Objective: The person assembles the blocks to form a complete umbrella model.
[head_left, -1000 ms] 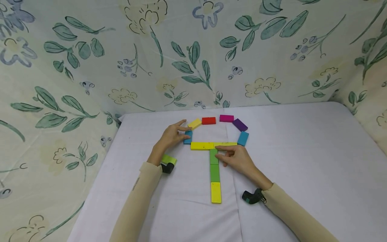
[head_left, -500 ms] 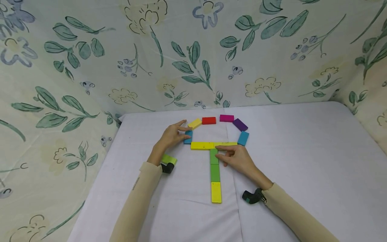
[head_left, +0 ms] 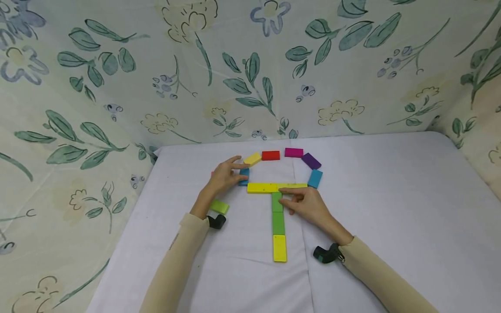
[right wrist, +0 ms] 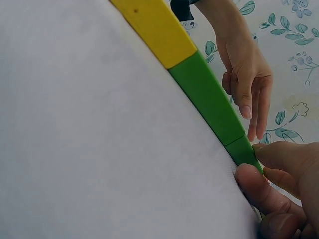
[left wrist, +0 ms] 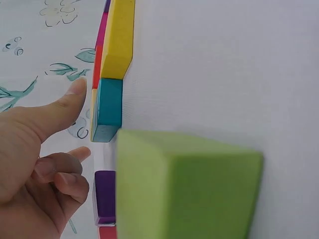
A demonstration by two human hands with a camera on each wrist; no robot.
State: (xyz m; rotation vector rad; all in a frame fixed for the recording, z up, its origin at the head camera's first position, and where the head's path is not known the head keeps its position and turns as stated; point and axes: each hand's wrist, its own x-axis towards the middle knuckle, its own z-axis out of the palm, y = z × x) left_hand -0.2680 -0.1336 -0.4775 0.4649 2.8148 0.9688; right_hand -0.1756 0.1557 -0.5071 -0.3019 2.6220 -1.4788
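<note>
In the head view, my left hand [head_left: 224, 176] is beside a small blue block [head_left: 244, 173]; thumb and index finger reach over it. The left wrist view shows these fingers [left wrist: 75, 97] spread, with a narrow gap between thumb and blue block [left wrist: 110, 102]. My right hand [head_left: 309, 204] is at the top of a column of green blocks [head_left: 278, 222], ending in a yellow block [head_left: 279, 248]. Thumb and index finger pinch the upper green block [right wrist: 239, 149]. Two yellow blocks [head_left: 261, 188] form a bar above the column. The right fingertips partly cover the upper green block.
Yellow [head_left: 252, 159], red [head_left: 270, 155], magenta [head_left: 293, 152], purple [head_left: 311, 161] and blue blocks [head_left: 315, 178] curve above the bar. A gap separates red from magenta. A lime block [head_left: 220, 207] lies near my left wrist. Purple [left wrist: 105, 196] and red blocks [left wrist: 107, 232] lie beyond it.
My left forearm has shifted slightly left, so more of the lime block and an edge of a pinkish-red block now show. The right hand and the blocks keep their places.
</note>
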